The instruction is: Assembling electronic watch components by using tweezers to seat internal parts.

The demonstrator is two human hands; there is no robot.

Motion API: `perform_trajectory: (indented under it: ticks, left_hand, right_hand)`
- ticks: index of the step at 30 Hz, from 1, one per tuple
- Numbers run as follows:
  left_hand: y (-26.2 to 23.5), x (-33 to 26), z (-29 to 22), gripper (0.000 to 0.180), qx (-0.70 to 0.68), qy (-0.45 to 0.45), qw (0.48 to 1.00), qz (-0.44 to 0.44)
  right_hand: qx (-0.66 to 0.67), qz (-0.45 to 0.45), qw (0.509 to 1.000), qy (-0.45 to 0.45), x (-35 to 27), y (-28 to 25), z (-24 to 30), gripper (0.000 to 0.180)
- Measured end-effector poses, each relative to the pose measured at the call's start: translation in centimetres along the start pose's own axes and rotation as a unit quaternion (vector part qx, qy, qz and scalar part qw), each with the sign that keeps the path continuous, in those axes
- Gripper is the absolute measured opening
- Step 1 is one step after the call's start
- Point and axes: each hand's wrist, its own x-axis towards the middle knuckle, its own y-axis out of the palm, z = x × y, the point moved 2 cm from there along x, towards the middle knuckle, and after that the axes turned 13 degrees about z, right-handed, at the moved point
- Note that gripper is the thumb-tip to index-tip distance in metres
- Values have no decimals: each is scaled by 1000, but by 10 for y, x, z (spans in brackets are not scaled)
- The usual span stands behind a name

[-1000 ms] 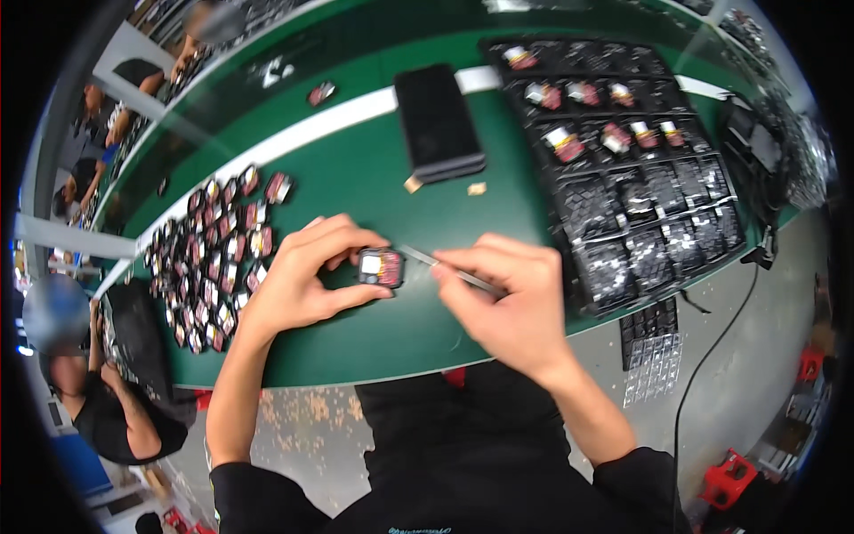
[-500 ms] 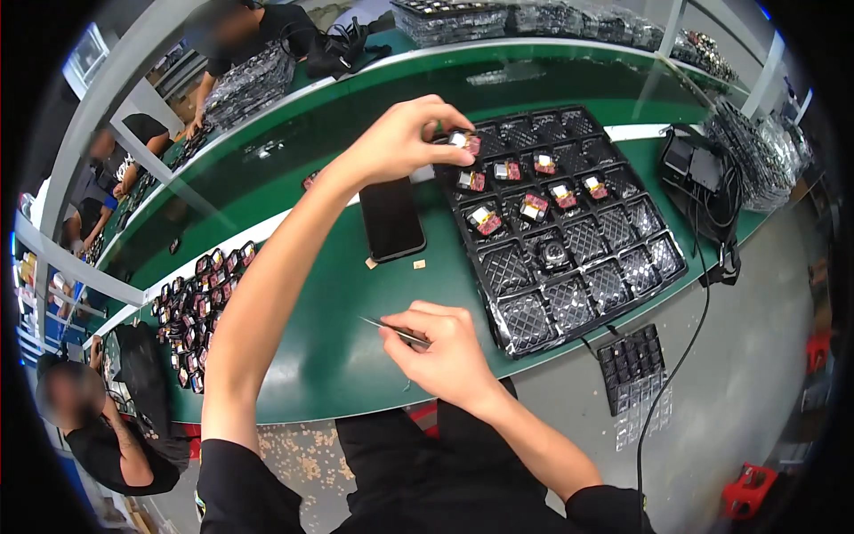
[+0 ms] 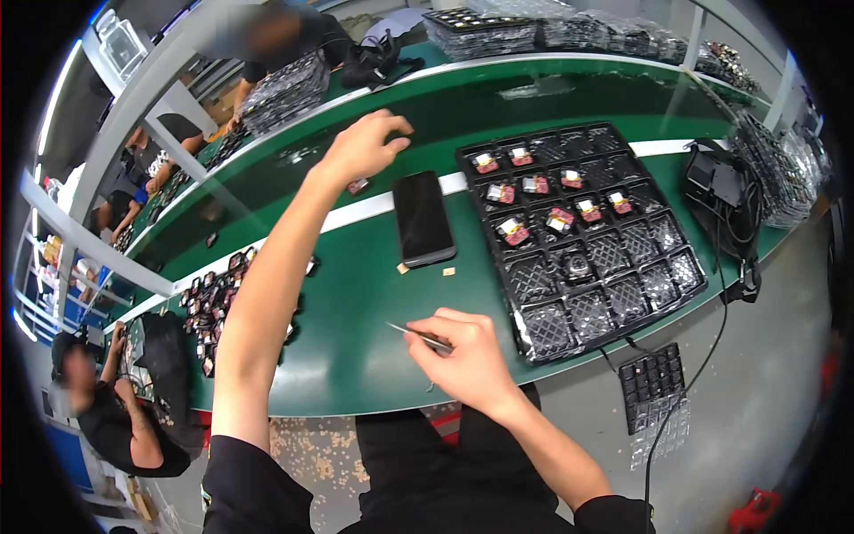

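Single head-worn fisheye, looking steeply down and forward over green bench (image 3: 356,294). Close range: both forearms enter from lower edge, black tray (image 3: 583,240) fills centre-right. Straight edges bow toward rim. Far shelving and co-workers at top and left. No second view.

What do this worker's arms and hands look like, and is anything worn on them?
Both forearms are bare, with short black sleeves ending above the elbows. The left hand and right hand show no gloves; no rings, watch or wristband can be seen. No cables or markings show on either arm.
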Motion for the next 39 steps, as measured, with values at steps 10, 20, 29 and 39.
perform_trajectory:
  ticks: [10, 20, 29, 39]
  left_hand:
    - [36, -69, 70, 47, -92, -49, 992, 69]
    - [26, -157, -9, 28, 74, -4, 997, 18]
    - [27, -252, -75, 51, -5, -28, 998, 63]
    - [66, -271, -50, 54, -213, 46, 976, 9]
  right_hand:
    - [-25, 8, 1000, 14, 2, 3, 3, 17]
    - [-45, 14, 998, 50, 2, 1, 10, 16]
    - [-81, 21, 995, 47, 6, 0, 13, 16]
    - [-117, 23, 991, 54, 6, 4, 6, 15]
